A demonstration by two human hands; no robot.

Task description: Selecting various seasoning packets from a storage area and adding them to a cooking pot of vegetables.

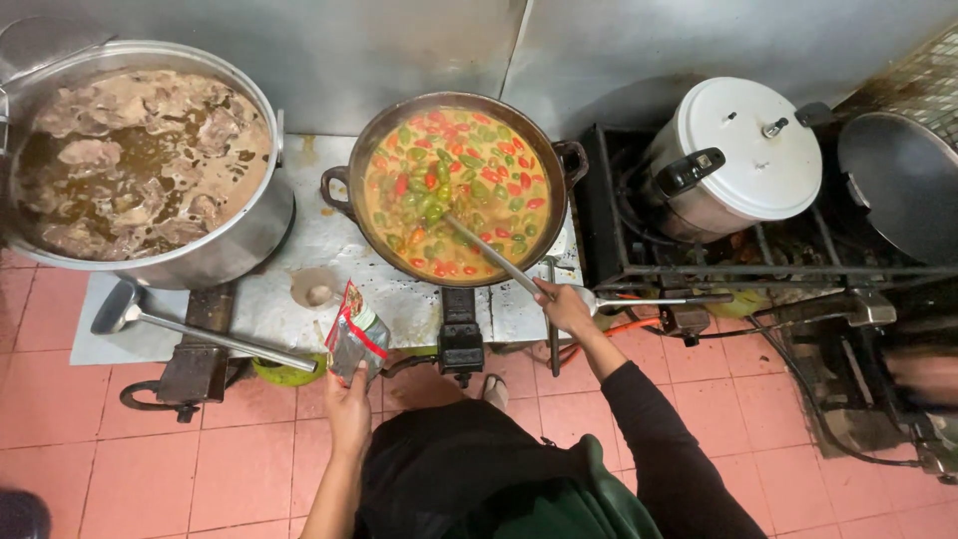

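Right hand: was clamped on the handle of a long metal stirring utensil, whose far end sat sunk in the stew.

Left hand: was closed around a small clear plastic packet with red trim, held upright at the near edge of the surface, below and left of the wok.

Dark round two-handled wok: stood on a burner at centre, holding yellowish stew with red and green chillies.

Large steel stockpot of meat in brown broth: stood to the left, well apart from the wok.

Metal ladle: lay on the pale stained surface before the stockpot, its handle ending near the packet.

Second metal ladle: lay just right of the right hand.

White-lidded pressure cooker: sat on the black stove frame to the right.

Dark round pan: at far right.

Floor of pink tiles: lay below.
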